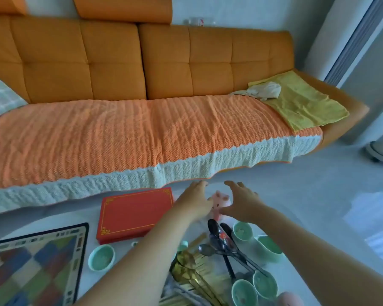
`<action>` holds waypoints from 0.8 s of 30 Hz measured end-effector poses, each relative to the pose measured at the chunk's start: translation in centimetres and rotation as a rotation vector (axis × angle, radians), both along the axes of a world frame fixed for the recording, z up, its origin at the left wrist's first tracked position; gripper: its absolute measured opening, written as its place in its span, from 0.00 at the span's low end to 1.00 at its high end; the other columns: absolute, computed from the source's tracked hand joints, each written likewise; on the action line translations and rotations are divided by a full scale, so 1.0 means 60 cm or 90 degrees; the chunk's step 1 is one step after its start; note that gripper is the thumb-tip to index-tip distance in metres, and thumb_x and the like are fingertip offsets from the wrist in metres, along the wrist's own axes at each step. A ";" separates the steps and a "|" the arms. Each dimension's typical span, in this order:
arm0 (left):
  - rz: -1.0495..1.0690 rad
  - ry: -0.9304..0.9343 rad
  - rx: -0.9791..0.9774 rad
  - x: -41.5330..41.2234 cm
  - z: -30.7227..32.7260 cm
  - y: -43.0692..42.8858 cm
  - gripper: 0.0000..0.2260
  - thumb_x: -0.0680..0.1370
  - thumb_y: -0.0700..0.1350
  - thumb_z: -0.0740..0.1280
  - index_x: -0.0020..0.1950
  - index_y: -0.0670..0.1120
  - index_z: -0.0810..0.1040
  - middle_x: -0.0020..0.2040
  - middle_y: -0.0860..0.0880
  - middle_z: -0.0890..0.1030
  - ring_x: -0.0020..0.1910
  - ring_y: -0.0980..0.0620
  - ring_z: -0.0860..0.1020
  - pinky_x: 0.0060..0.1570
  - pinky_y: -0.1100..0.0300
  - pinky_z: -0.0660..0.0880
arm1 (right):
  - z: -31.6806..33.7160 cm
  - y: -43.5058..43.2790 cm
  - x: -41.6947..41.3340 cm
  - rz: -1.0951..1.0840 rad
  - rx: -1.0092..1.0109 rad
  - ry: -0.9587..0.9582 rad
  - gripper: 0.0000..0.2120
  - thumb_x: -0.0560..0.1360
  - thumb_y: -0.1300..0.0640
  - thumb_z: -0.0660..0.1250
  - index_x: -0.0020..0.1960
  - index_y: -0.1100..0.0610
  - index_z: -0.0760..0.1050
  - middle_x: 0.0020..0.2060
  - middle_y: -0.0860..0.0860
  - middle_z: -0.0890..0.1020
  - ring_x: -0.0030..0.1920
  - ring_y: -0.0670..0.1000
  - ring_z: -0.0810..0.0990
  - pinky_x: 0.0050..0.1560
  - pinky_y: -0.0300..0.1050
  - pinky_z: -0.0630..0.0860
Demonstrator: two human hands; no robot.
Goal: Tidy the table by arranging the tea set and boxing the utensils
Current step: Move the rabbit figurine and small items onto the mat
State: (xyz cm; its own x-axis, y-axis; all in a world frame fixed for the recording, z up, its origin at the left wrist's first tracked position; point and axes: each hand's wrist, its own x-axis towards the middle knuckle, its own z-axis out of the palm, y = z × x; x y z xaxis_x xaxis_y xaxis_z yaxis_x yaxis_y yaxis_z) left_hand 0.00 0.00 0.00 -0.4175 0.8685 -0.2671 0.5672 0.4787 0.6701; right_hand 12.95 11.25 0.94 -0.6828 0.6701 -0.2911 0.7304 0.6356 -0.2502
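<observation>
Near the table's [122,248] far edge, beside the red box [135,214], our left grip [195,200] and right grip [241,203] flank the small pink figurine [221,200], fingers spread, holding nothing; it looks light but breakable, best cupped by its sides.

No text, number or brand can be read. The box [135,214] bears only a gold line border with corner ornaments and no letters. Just right of the box, a spoon [215,229] carries a red-and-white mark too blurred to make out. Left of the box, the mat [31,272] has small blocks along its border, which are not legible as signs.
</observation>
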 end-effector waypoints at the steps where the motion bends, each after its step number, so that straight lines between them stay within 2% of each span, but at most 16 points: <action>1: 0.008 -0.012 0.002 0.002 -0.018 0.012 0.26 0.82 0.51 0.59 0.79 0.48 0.58 0.78 0.49 0.59 0.74 0.47 0.64 0.68 0.53 0.66 | -0.016 0.006 -0.006 -0.014 -0.038 0.014 0.45 0.67 0.38 0.74 0.77 0.48 0.56 0.69 0.51 0.71 0.66 0.56 0.73 0.66 0.54 0.67; 2: 0.007 -0.020 -0.009 0.005 -0.039 0.022 0.27 0.82 0.52 0.59 0.79 0.49 0.57 0.79 0.49 0.58 0.75 0.47 0.63 0.69 0.53 0.65 | -0.036 0.009 -0.011 -0.016 -0.077 0.016 0.44 0.67 0.40 0.75 0.76 0.49 0.59 0.67 0.51 0.73 0.65 0.55 0.74 0.65 0.53 0.68; 4: 0.007 -0.049 -0.018 0.006 -0.067 0.040 0.29 0.80 0.53 0.59 0.80 0.50 0.56 0.79 0.49 0.58 0.75 0.48 0.63 0.68 0.54 0.65 | -0.061 0.021 -0.021 0.006 -0.117 0.002 0.35 0.67 0.47 0.77 0.70 0.52 0.68 0.61 0.50 0.75 0.60 0.53 0.76 0.62 0.50 0.72; 6: 0.009 -0.080 -0.002 0.017 -0.098 0.048 0.29 0.78 0.57 0.61 0.78 0.53 0.60 0.76 0.50 0.65 0.69 0.48 0.70 0.64 0.55 0.69 | -0.093 0.029 -0.025 0.000 -0.117 0.044 0.28 0.65 0.51 0.78 0.62 0.54 0.73 0.54 0.49 0.78 0.53 0.51 0.78 0.56 0.47 0.76; 9: 0.030 -0.134 0.069 0.020 -0.124 0.058 0.25 0.77 0.59 0.64 0.73 0.55 0.68 0.68 0.53 0.74 0.55 0.54 0.75 0.50 0.61 0.71 | -0.118 0.048 -0.028 0.005 -0.090 0.079 0.22 0.64 0.53 0.77 0.54 0.56 0.75 0.48 0.49 0.79 0.47 0.51 0.79 0.50 0.48 0.77; 12: 0.043 -0.127 0.110 0.018 -0.128 0.053 0.26 0.75 0.61 0.66 0.72 0.55 0.69 0.66 0.53 0.75 0.56 0.54 0.75 0.52 0.59 0.72 | -0.120 0.047 -0.027 -0.005 -0.102 0.129 0.22 0.58 0.51 0.77 0.50 0.54 0.74 0.45 0.51 0.81 0.44 0.55 0.81 0.47 0.55 0.79; 14: 0.051 -0.113 0.131 0.017 -0.114 0.042 0.24 0.76 0.59 0.66 0.71 0.54 0.70 0.61 0.54 0.76 0.51 0.57 0.76 0.48 0.61 0.72 | -0.111 0.042 -0.027 -0.009 -0.109 0.170 0.25 0.55 0.49 0.76 0.50 0.52 0.74 0.43 0.51 0.82 0.41 0.56 0.82 0.42 0.56 0.79; 16: 0.061 -0.099 0.157 0.015 -0.087 0.024 0.21 0.76 0.58 0.67 0.68 0.54 0.72 0.55 0.56 0.76 0.47 0.58 0.75 0.43 0.63 0.71 | -0.086 0.027 -0.026 -0.003 -0.102 0.209 0.24 0.60 0.53 0.77 0.52 0.52 0.72 0.41 0.49 0.81 0.36 0.50 0.78 0.37 0.49 0.76; 18: 0.088 -0.068 0.187 0.011 -0.059 -0.001 0.21 0.73 0.61 0.68 0.63 0.55 0.74 0.55 0.56 0.78 0.49 0.56 0.77 0.45 0.59 0.74 | -0.052 0.003 -0.028 0.015 -0.097 0.254 0.25 0.64 0.56 0.77 0.57 0.51 0.70 0.43 0.48 0.79 0.38 0.47 0.77 0.37 0.44 0.73; 20: 0.120 -0.029 0.204 0.010 -0.028 -0.038 0.22 0.70 0.64 0.67 0.60 0.56 0.74 0.54 0.56 0.78 0.48 0.55 0.78 0.44 0.55 0.74 | -0.018 -0.031 -0.028 0.031 -0.089 0.293 0.26 0.65 0.56 0.78 0.59 0.53 0.70 0.46 0.50 0.79 0.41 0.50 0.78 0.40 0.46 0.75; 24: 0.172 0.031 0.247 0.026 0.027 -0.139 0.21 0.69 0.66 0.67 0.59 0.58 0.74 0.52 0.59 0.79 0.48 0.57 0.78 0.47 0.56 0.75 | 0.029 -0.119 -0.020 0.070 -0.097 0.351 0.22 0.64 0.54 0.78 0.54 0.54 0.73 0.43 0.50 0.80 0.40 0.50 0.79 0.36 0.44 0.75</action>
State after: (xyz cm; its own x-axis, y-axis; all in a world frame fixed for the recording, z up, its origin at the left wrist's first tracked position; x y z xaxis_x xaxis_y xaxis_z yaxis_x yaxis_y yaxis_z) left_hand 1.58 -8.34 1.60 -0.6464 0.7587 0.0808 0.4918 0.3333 0.8044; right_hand 11.78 4.14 2.68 -0.8239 0.5653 0.0397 0.3983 0.6275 -0.6690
